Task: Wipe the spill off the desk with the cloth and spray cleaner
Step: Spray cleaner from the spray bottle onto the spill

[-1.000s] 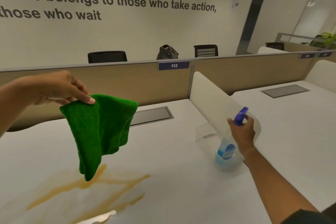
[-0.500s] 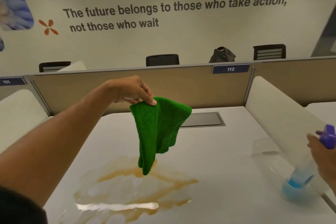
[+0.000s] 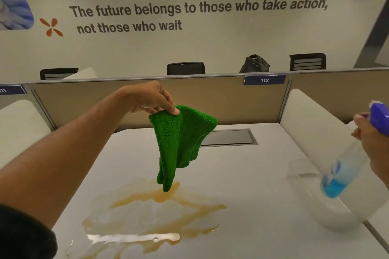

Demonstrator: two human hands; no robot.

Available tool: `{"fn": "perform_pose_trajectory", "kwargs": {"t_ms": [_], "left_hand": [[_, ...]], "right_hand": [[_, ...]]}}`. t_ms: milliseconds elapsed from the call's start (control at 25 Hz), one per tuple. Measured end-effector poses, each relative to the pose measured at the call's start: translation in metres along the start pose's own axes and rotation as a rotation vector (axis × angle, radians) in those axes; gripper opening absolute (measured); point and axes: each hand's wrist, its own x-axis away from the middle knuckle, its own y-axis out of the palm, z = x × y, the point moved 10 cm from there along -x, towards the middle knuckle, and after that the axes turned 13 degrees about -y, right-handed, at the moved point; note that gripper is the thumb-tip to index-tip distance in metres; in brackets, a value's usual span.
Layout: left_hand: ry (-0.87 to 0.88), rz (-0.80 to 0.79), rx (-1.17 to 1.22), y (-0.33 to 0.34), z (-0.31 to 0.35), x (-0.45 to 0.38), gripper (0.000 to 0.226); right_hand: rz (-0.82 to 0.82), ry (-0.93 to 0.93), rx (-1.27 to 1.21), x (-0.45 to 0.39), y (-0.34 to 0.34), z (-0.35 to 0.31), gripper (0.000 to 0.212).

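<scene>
The left hand (image 3: 151, 99) pinches the green cloth (image 3: 181, 143) hanging above the brown spill (image 3: 151, 212) on the counter (image 3: 252, 185). Right of the spill, the right hand (image 3: 370, 141) grips the spray bottle (image 3: 345, 166), raised. Judged next: spray the spill, then wipe.

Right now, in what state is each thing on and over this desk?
Cloth: hanging in the air, pinched at one corner by the left hand, lowest tip just over the spill.
Spill: brown, wet, not wiped.
Spray bottle: tilted, lifted by the right hand, a little blue liquid at its bottom.
Desk: dirty around the spill.
Cable hatch: closed.
</scene>
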Motion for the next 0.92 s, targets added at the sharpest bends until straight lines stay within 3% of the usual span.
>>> {"fn": "perform_pose_trajectory", "kwargs": {"t_ms": [120, 240, 640, 920], "left_hand": [[0.005, 0.011, 0.014, -0.005, -0.002, -0.002, 0.016], [0.020, 0.016, 0.007, -0.008, -0.004, -0.005, 0.016], [0.047, 0.053, 0.030, -0.012, -0.011, -0.007, 0.018], [0.065, 0.056, 0.026, -0.011, -0.016, 0.003, 0.014]], "right_hand": [[-0.060, -0.087, -0.073, 0.036, 0.021, -0.087, 0.017], [-0.132, -0.147, -0.134, 0.060, 0.045, -0.131, 0.007], [-0.254, -0.124, -0.121, 0.114, 0.114, -0.151, 0.032], [-0.410, -0.084, -0.195, 0.177, 0.161, -0.173, 0.012]]}}
